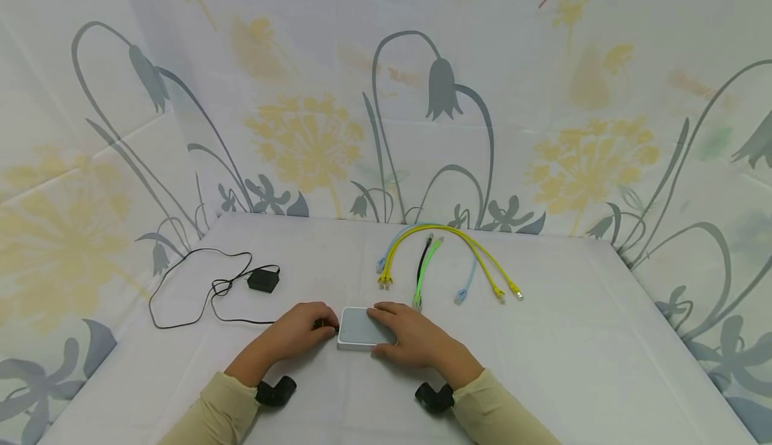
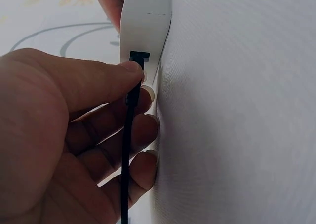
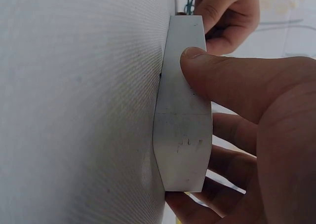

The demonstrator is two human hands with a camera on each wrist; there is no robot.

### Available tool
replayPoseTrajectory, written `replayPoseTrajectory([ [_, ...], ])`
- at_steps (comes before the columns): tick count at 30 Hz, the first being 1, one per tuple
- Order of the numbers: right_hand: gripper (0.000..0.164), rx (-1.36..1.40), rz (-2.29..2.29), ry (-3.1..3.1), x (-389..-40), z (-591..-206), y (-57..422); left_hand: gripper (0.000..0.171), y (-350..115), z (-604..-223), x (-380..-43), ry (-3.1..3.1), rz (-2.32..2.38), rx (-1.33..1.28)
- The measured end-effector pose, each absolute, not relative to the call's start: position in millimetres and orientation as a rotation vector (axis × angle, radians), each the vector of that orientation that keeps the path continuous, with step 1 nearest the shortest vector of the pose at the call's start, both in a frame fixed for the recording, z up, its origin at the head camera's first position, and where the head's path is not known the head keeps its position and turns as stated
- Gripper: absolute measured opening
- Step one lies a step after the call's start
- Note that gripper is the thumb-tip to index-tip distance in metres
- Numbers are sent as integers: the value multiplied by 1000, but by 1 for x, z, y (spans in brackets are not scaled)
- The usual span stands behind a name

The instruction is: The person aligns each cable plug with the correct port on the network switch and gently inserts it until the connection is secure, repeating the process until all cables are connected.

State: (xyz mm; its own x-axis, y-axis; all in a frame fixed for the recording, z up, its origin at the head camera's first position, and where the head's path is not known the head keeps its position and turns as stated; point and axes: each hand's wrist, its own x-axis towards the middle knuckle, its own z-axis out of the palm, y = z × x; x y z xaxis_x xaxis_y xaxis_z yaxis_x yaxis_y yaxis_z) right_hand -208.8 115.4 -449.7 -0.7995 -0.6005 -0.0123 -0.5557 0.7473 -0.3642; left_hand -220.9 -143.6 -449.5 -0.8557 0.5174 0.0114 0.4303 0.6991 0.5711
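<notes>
A flat white box with a grey top [image 1: 356,331] lies on the white table between the hands. My left hand [image 1: 297,332] pinches a black cable plug [image 2: 134,83] between thumb and fingers. In the left wrist view the plug's tip sits at a dark slot [image 2: 139,55] in the box's side; how deep it goes cannot be seen. My right hand [image 1: 416,339] holds the box from the right, thumb on its near side and fingers over the top and far side. From the plug, the thin black cord [image 1: 244,322] runs left across the table.
The cord loops at the left beside a black power adapter block [image 1: 263,280]. Behind the box lie yellow network cables [image 1: 458,232], a light blue cable [image 1: 462,295], a short green cable [image 1: 427,264] and a short black one [image 1: 420,255]. A flower-printed cloth [image 1: 392,96] hangs behind.
</notes>
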Motion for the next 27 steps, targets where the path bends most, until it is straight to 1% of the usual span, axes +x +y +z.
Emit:
replayPoseTrajectory([
  [7,65,-940,-524,2812,-208,-448,115,11,-143,-451,-222,2766,842,790],
  [19,65,-938,-520,2812,-208,-447,115,7,-142,-450,-222,2780,862,799],
  [27,65,-943,-518,2817,-207,-447,115,9,-140,-449,-221,2779,853,788],
])
